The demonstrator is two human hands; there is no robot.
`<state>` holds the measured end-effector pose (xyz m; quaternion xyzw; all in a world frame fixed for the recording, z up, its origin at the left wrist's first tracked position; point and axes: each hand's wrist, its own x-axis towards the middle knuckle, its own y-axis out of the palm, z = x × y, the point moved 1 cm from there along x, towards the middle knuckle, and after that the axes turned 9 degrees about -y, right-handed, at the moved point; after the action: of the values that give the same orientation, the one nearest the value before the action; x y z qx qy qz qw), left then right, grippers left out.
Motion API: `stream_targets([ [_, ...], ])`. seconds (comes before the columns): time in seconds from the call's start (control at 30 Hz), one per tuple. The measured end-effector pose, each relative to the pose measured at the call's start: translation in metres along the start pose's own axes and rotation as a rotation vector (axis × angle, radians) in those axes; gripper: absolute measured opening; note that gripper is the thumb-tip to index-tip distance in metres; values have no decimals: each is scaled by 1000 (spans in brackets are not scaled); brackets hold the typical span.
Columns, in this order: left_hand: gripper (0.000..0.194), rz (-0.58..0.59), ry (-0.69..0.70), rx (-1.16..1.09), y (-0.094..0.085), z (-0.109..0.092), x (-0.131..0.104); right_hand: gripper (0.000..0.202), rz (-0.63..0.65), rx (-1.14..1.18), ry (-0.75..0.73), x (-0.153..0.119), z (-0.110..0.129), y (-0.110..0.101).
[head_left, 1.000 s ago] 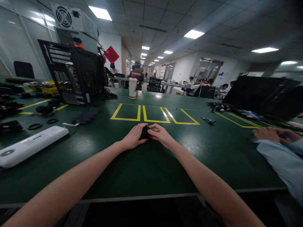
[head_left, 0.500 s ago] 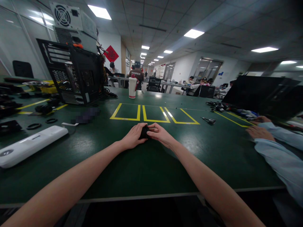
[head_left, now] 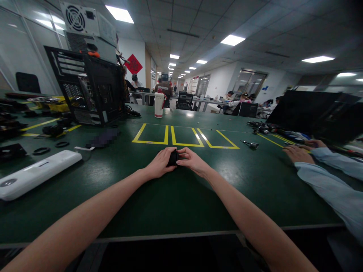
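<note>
A small black object (head_left: 172, 158) is held between my two hands over the green table (head_left: 159, 200), just in front of the yellow tape outlines (head_left: 185, 144). My left hand (head_left: 161, 163) wraps round its left side. On its right side, the fingertips of my right hand (head_left: 190, 160) grip it. Much of the object is hidden by my fingers, so its exact shape cannot be made out.
At left are a white device (head_left: 39, 173), black rings (head_left: 41, 151) and an open computer case (head_left: 96, 90). A cup (head_left: 159, 104) stands behind the outlines. To the right lie a dark pointed tool (head_left: 250, 144) and a co-worker's hands (head_left: 297, 154).
The co-worker's nearer hand at the right has moved left and slightly up across the table. My hands have hardly moved and still hold the black object.
</note>
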<state>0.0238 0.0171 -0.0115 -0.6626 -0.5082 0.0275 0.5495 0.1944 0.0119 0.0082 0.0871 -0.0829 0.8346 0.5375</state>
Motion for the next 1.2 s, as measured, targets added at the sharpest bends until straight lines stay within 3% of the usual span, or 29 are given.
stream_targets([
  [0.2,63,-8,-7,2,1,0,0,27,-75,29,0,1,-1,3],
  [0.33,63,-4,-5,11,0,0,0,32,-89,-10,4,5,-5,2],
  [0.6,63,1,4,15,-1,-1,0,38,1,-20,-14,-2,2,1],
  [0.73,63,-6,1,12,0,0,0,27,-43,9,-18,-1,2,4],
  [0.87,63,-2,-1,18,1,1,0,33,-108,-32,-9,5,-4,1],
  [1.1,63,3,-1,15,0,1,0,36,1,-56,-59,2,-3,-3],
  [1.2,62,-1,0,3,0,0,0,33,-9,-19,-24,-1,-1,0],
])
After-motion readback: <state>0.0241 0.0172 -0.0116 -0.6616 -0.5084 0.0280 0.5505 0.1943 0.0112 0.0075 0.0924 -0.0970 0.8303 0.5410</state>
